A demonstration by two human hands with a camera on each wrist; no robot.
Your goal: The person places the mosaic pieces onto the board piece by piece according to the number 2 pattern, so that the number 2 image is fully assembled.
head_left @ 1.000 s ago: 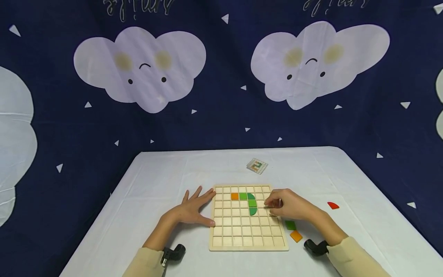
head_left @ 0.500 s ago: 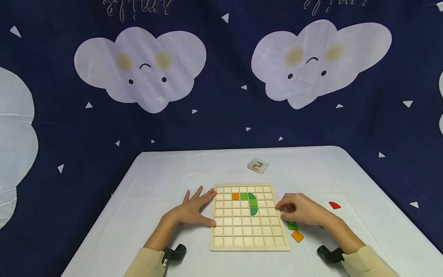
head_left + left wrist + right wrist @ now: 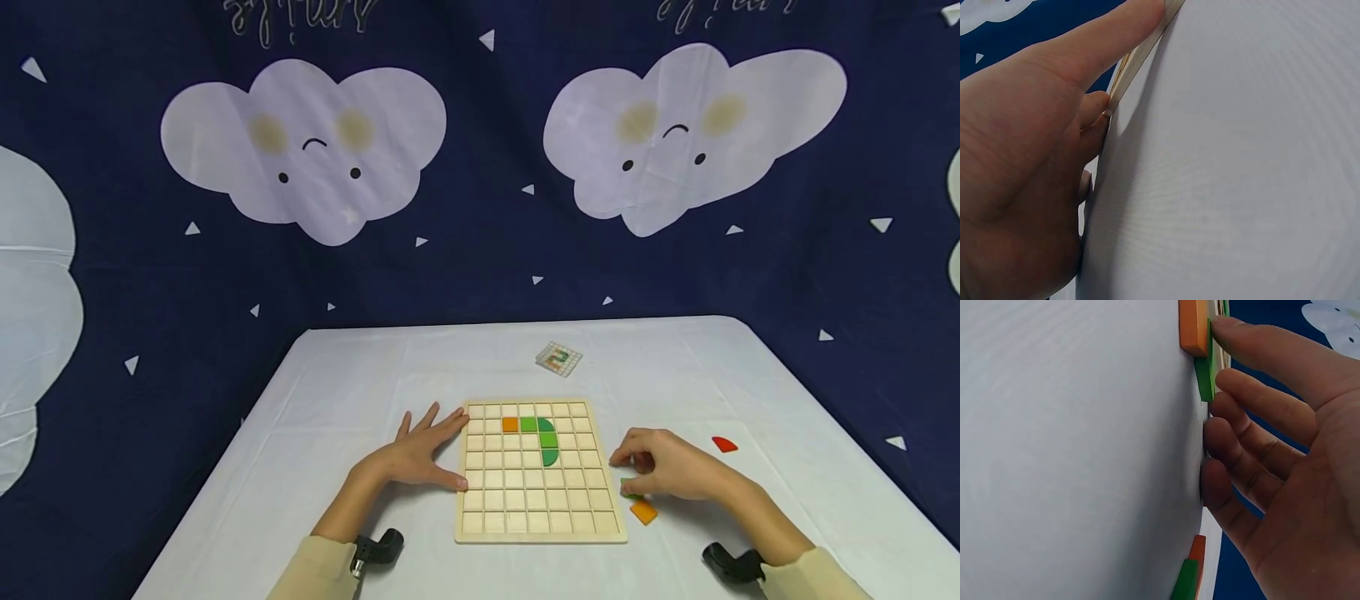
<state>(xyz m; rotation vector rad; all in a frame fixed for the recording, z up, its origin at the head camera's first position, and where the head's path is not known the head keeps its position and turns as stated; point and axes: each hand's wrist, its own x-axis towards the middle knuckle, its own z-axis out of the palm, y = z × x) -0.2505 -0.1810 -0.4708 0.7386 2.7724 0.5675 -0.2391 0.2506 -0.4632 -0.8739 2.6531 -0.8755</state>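
Observation:
A wooden grid board lies on the table. Set in its upper part are an orange square, light green squares and dark green rounded pieces. Against the board's left edge, my left hand rests with fingers spread; its thumb touches the rim in the left wrist view. Just right of the board, my right hand is over a loose green square tile, partly covered in the head view. The thumb is at this tile, with the fingers loosely bent and apart from the thumb. An orange tile lies beside it.
A red quarter-round piece lies farther right. Low in the right wrist view is a dark green piece, hidden in the head view. A small patterned card lies behind the board on the white tablecloth.
My right hand has moved from above the board's right side rightward and nearer to me, down to the loose green tile. The left hand has stayed at the board's edge.

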